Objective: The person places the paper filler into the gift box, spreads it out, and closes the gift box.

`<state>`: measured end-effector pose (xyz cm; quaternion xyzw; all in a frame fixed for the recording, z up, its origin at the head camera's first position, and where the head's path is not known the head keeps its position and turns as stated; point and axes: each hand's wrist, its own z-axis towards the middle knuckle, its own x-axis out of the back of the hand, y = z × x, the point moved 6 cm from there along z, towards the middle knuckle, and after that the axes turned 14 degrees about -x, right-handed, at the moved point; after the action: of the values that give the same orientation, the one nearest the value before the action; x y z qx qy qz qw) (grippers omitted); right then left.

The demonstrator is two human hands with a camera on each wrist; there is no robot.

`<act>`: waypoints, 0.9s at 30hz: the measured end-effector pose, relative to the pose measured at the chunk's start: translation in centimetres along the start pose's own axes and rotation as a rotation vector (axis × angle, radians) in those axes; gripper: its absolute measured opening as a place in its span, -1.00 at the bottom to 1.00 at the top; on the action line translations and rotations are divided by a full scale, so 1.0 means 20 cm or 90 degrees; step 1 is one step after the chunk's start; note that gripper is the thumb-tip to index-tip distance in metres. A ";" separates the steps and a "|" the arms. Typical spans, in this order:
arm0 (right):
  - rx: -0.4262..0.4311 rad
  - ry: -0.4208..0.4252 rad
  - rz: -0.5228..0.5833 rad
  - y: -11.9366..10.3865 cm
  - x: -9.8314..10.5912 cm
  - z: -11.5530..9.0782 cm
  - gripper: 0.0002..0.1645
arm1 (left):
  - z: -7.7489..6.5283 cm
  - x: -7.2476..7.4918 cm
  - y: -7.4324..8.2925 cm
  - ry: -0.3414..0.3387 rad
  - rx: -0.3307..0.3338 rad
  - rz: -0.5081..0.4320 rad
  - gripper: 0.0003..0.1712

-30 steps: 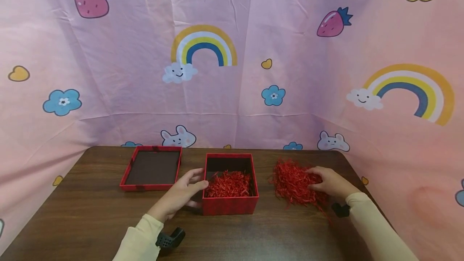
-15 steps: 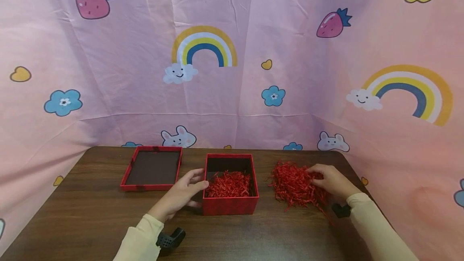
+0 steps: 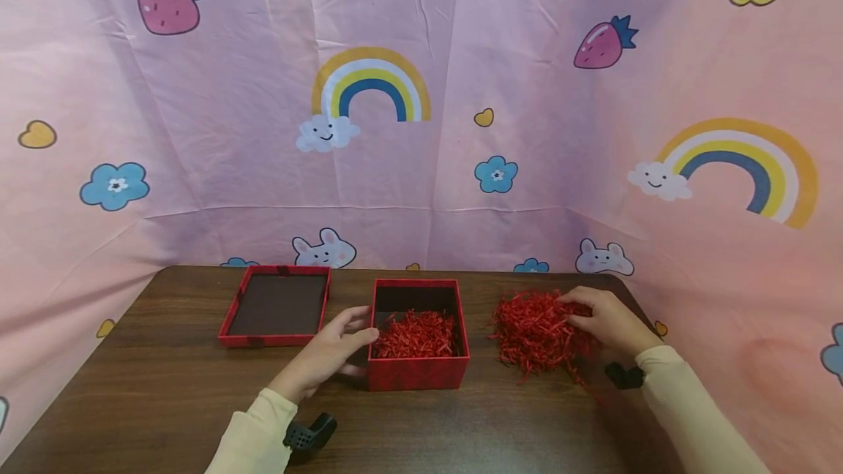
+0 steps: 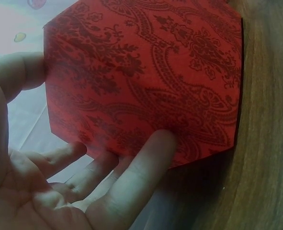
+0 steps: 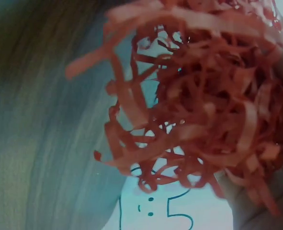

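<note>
My left hand (image 3: pixel 324 358) rests against the left side of a red square box (image 3: pixel 418 374), thumb at the rim and fingers fairly straight. Dark paisley patterning covers that box wall (image 4: pixel 146 76) in the left wrist view, with the fingertips touching it. Inside the box lies red shredded paper (image 3: pixel 416 336). To its right, a loose heap of red paper shreds (image 3: pixel 532 331) sits on the table, and my right hand (image 3: pixel 609 322) grips its right side with curled fingers. Tangled strips (image 5: pixel 208 110) fill much of the right wrist view and hide most of that hand.
The box's lid (image 3: pixel 276 341) lies upturned at the back left of the brown wooden table (image 3: pixel 165 401), its dark inside facing up. A patterned cloth (image 3: pixel 421 167) hangs behind and along both sides.
My right hand has shifted slightly up and to the right at the heap, whose strands have stirred with it. The left hand and the box have stayed put.
</note>
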<state>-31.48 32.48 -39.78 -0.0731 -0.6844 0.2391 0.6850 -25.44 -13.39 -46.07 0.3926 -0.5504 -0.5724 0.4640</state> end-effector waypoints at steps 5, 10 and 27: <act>0.007 0.004 -0.015 -0.04 0.04 0.00 -0.65 | 0.00 0.00 0.00 -0.001 0.003 0.001 -0.22; 0.026 0.030 -0.028 -0.07 0.09 0.00 -0.64 | 0.00 0.01 0.01 -0.006 0.000 0.003 -0.21; 0.068 0.067 -0.045 -0.20 0.22 0.00 -0.65 | 0.00 0.00 -0.01 -0.008 -0.003 -0.002 -0.21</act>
<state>-30.80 30.90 -34.01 -0.0249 -0.6361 0.2467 0.7307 -25.47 -13.42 -46.27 0.3890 -0.5510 -0.5770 0.4605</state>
